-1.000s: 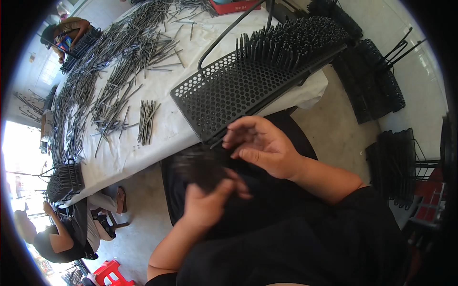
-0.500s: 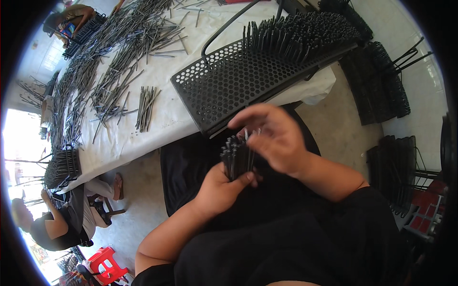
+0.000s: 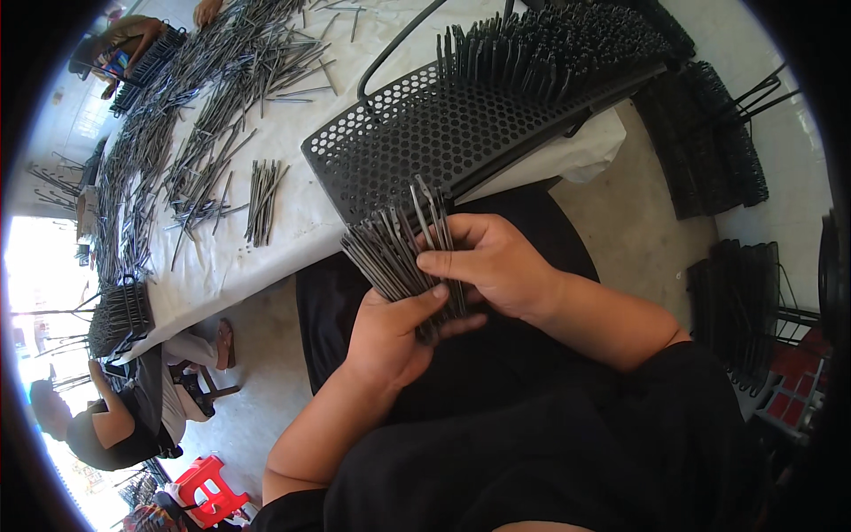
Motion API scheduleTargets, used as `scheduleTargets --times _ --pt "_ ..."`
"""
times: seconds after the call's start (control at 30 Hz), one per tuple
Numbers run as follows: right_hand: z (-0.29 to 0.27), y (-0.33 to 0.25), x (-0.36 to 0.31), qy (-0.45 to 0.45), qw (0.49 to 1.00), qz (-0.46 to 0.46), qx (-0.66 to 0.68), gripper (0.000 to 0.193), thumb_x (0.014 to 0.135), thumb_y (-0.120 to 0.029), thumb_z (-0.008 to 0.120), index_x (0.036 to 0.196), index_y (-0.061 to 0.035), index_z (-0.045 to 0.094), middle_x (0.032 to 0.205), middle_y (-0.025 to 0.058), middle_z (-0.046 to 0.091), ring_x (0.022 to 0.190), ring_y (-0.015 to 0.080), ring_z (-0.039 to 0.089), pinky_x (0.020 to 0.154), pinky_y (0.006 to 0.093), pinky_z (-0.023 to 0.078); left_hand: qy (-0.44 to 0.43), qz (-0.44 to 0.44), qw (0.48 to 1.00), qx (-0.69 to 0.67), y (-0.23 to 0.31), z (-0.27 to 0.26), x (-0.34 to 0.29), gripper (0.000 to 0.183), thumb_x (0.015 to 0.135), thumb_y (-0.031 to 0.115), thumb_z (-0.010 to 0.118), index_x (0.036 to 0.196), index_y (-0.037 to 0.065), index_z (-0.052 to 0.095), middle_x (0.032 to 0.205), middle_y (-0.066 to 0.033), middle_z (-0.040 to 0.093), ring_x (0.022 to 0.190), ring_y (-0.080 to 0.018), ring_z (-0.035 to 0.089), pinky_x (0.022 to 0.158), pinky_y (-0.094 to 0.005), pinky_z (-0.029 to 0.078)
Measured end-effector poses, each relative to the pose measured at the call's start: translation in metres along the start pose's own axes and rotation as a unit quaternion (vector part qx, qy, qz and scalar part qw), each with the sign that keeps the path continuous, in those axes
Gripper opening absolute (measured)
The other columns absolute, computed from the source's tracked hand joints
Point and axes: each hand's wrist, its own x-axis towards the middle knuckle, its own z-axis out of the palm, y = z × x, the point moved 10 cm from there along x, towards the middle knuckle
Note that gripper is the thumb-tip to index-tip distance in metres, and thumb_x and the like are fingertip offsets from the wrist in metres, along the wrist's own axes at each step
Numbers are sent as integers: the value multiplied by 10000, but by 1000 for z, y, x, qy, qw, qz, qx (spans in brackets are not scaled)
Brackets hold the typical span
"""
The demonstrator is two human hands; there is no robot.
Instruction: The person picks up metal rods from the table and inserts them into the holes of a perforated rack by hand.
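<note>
My left hand (image 3: 390, 332) is closed round a fanned bundle of thin dark metal rods (image 3: 381, 253), the thumb pressed across its front. With thumb and fingers, my right hand (image 3: 496, 266) pinches a few rods at the bundle's right side; their tips stand higher than the others. The bundle tilts up and to the left, in front of the near edge of a black perforated rack (image 3: 390, 151). Many dark rods (image 3: 550, 62) stand upright, packed together, in the rack's right part.
Loose rods (image 3: 213, 115) lie heaped on the white-covered table (image 3: 301, 195), beside a small separate bunch (image 3: 263, 202). Filled black racks (image 3: 696, 133) stand at the right. One person sits at the lower left near a red stool (image 3: 211, 492); another works at the far left.
My right hand was raised with spread fingers and has come down onto the rods. The bundle, upright and tighter before, now fans out and leans left.
</note>
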Motion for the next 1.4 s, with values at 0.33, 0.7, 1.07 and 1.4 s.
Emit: scheduleTargets --times 0.33,0.7,1.07,1.4 --pt "-7 9 2 14 994 74 83 147 900 -42 612 1040 2 618 962 108 681 814 192 694 625 307 607 -34 -34 998 -42 4 7 -6 430 860 -74 458 1285 -23 488 1161 -206 616 1042 -359 647 866 -534 577" --pt "-8 21 12 14 989 135 55 199 877 -76 639 1062 -2 636 907 90 696 665 138 667 488 246 506 -8 -56 998 -27 0 -5 -1 343 924 15 492 1265 -12 516 1118 -188 644 1009 -350 662 842 -520 579" --pt "2 -11 5 25 989 -62 -130 311 836 9 680 1143 -1 632 961 54 672 809 87 615 770 233 516 37 -59 996 64 -24 -35 -17 254 951 1 515 1200 -13 560 1079 -177 657 977 -314 675 802 -442 601" --pt "17 -5 -3 -14 946 -88 -313 310 905 2 591 1215 6 596 1018 59 676 929 103 629 830 252 510 43 -79 993 71 -36 -46 -30 238 958 3 515 1189 -14 569 1076 -160 653 983 -285 672 814 -411 600"
